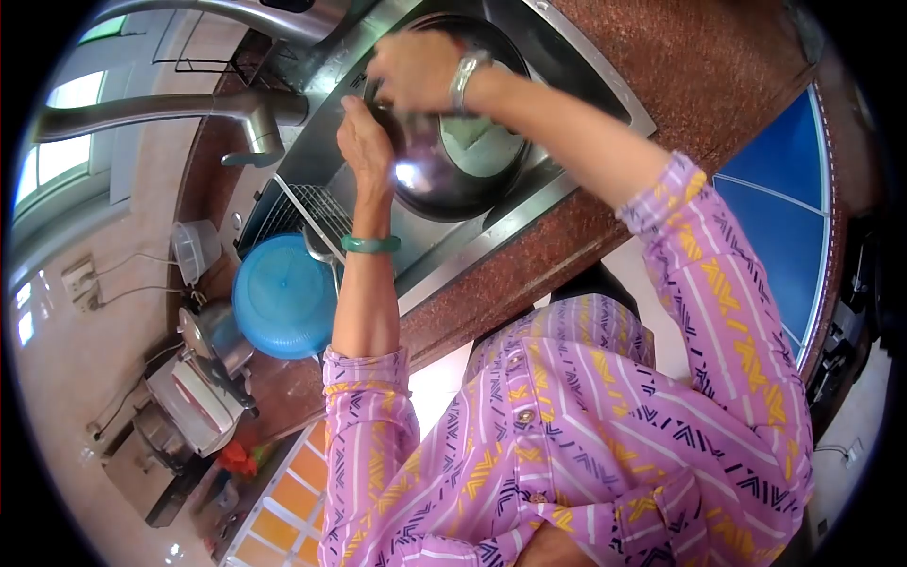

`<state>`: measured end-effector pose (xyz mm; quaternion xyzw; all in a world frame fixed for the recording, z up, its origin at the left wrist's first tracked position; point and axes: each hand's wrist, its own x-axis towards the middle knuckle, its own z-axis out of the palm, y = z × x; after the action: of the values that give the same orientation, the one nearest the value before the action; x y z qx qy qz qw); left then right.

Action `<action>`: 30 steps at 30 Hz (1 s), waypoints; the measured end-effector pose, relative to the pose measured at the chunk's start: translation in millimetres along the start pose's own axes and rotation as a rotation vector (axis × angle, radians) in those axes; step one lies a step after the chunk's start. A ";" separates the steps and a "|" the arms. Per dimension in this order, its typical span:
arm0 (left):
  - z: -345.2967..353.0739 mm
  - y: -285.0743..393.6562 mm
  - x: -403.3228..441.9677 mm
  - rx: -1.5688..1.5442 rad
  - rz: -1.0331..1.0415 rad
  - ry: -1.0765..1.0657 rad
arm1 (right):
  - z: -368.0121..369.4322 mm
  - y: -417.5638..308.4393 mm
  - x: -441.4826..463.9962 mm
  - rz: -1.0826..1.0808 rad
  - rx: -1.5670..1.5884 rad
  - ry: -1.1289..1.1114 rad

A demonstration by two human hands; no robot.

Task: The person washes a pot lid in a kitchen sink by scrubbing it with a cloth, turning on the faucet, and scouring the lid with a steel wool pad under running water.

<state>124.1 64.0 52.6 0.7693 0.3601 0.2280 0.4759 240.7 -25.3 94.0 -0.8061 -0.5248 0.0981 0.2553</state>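
A dark round pan (422,175) is in the metal sink (619,94), with whitish water (496,156) and a pale green patch inside it. My left hand (366,144), below a green bangle, is closed at the pan's left rim, thumb pointing up; its fingers are partly hidden. Over the pan's upper left part is my right hand (418,72), smeared a little by motion, with a silver bracelet (465,83) at the wrist. Its fingers are curled, and whatever they hold is hidden.
A faucet (255,128) reaches in from the left beside the sink. Below it are a wire rack (300,222), a blue plastic basin (283,298) and a clear plastic container (196,250). Brown stone counter (699,57) borders the sink. Pots (213,340) stand farther along the left counter.
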 end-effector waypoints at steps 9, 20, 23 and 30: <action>-2.3 -5.3 -3.9 0.056 0.002 0.038 | -5.8 21.0 28.6 0.143 -0.020 0.087; -3.6 -14.2 -1.2 -0.007 -0.029 0.050 | 1.6 17.2 33.7 0.254 0.041 0.105; -3.9 -6.8 -2.4 0.025 -0.057 0.060 | 7.0 18.1 45.2 0.304 0.012 0.035; -7.1 -16.3 -3.9 -0.092 -0.070 0.057 | 3.5 -13.9 34.2 0.282 0.117 -0.025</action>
<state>111.2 69.6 41.1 0.7267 0.3893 0.2494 0.5081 242.9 10.8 101.9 -0.8543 -0.4028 0.1737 0.2790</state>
